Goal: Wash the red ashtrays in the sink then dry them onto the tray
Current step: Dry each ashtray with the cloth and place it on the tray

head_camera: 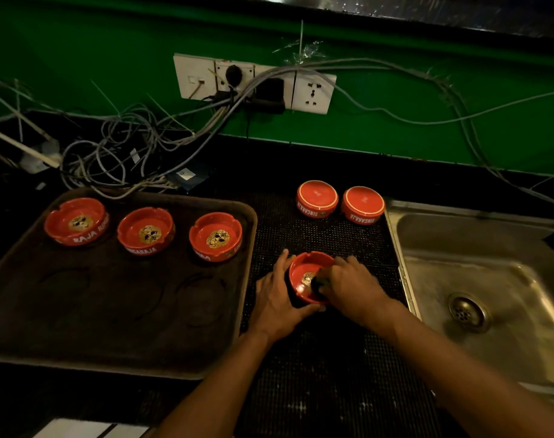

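Six red ashtrays are counted, all placed relative to the sink (478,279); three are stood upright in a row on the far part of the tray (117,311), well to the left of the sink: the left ashtray (76,221), the middle ashtray (146,230) and the right ashtray (215,237); two more, the first upturned ashtray (317,199) and the second upturned ashtray (362,204), are set face down side by side on the black mat (326,374), just beyond the sink's far left corner; the sixth ashtray (310,278) is held upright over the mat, between tray and sink; it is cupped by the left hand (277,298), fingers curved round its left wall and thumb at its near rim; a dark cloth (319,284) is pressed into its bowl by the right hand (356,284), fingers curled on the cloth; a socket strip (253,83) and tangled cables (117,153) are noted on the green wall (427,74) behind the sink.
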